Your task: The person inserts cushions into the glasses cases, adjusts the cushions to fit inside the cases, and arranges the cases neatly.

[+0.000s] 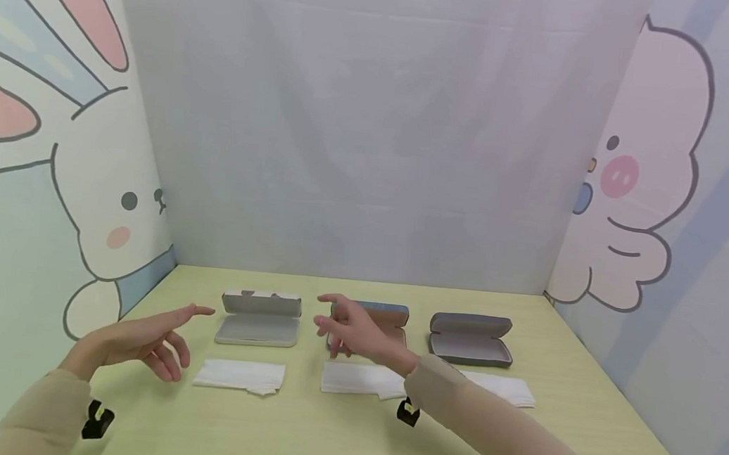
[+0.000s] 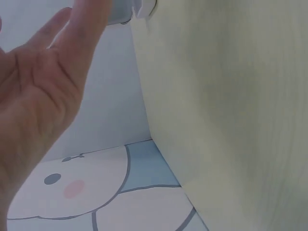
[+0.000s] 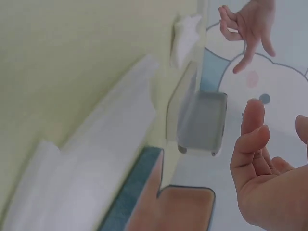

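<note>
Three glasses cases stand open in a row on the table: a white one [image 1: 258, 329] at left, a blue one with a pinkish lining [image 1: 400, 318] in the middle, and a dark grey one [image 1: 470, 348] at right. My left hand [image 1: 141, 339] hovers left of the white case, fingers loosely bent and nothing held. Over the middle case, partly covering it, is my right hand [image 1: 357, 333], its fingers relaxed and holding nothing. In front of the cases lie folded white cloths, one at left [image 1: 240, 374], one in the middle [image 1: 357, 379] and one at right [image 1: 505, 389], partly behind my right sleeve.
The pale yellow table [image 1: 299, 434] ends at a grey back curtain [image 1: 371, 129]. Side walls carry a rabbit drawing [image 1: 100, 188] at left and a pig drawing [image 1: 650, 135] at right. A small black device [image 1: 409, 412] sits below each wrist.
</note>
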The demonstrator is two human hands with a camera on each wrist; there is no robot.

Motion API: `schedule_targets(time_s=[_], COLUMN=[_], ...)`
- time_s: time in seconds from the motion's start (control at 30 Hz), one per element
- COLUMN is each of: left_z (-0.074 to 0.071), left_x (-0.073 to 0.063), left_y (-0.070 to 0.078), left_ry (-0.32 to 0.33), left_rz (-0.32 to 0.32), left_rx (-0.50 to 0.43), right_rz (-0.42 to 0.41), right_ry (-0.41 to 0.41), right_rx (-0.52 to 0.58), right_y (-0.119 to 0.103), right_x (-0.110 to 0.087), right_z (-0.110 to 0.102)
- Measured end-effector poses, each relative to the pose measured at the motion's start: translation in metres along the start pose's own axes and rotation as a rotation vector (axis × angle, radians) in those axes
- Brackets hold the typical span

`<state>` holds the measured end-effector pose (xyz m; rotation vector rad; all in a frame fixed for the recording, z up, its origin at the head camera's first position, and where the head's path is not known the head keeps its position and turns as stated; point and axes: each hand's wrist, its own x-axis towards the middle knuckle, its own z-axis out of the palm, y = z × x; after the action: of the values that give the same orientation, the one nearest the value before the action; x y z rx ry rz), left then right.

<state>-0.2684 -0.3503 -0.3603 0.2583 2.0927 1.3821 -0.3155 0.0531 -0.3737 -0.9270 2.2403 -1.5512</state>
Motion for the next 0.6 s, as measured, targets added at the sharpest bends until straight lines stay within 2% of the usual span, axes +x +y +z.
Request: schedule_targets(time_s=[0.1,0.2,0.37,0.6], left_z=[0.000,0.000,0.001,0.006], left_x=[0.001,0.002,0.004,0.013], left_y=[-0.010,-0.019,-0.028,-0.035], left_ry=[-0.044,-0.129,-0.253,-0.309], left_rz=[0.005,0.022,0.008,-0.015], left_rx=[-0.012,-0.062,-0.164,-0.236], right_rz=[0.052,0.101,0.195,0.306], right_ry=[-0.054,-0.099,-0.162,-0.159], right_rx=[0.061,0.135,0.304,0.491], right_y=[0.007,0.015,0.025,0.027], right_x=[-0.003,-0.005,-0.008,-0.013], right_z=[0.013,0.025,0.045,0.072])
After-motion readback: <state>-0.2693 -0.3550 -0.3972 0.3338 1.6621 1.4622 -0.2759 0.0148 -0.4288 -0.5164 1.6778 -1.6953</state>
